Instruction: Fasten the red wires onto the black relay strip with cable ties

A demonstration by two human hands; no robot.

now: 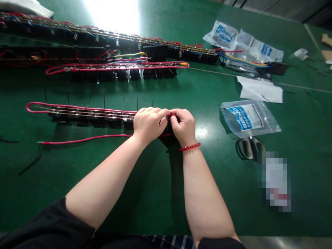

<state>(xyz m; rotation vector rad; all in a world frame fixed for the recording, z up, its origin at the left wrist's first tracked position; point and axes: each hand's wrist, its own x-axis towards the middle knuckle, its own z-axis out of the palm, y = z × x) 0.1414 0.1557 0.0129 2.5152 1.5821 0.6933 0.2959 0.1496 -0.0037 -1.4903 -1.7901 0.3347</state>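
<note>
A row of black blocks strung on red wire (85, 114) lies across the green table (155, 193) in front of me, with thin black ties sticking up from it. My left hand (148, 122) and my right hand (183, 126) meet at the row's right end, both curled and pinching the red wire and the end block there. What sits between the fingertips is mostly hidden. A loose red wire (85, 139) runs leftward from under my left hand. A red bead bracelet (189, 147) circles my right wrist.
Further rows of wired black blocks (116, 71) lie at the back. Clear plastic bags with blue labels (247, 117) and white paper (259, 90) sit to the right. Scissors (249, 148) lie below the near bag. Cut tie scraps (29, 165) lie at left.
</note>
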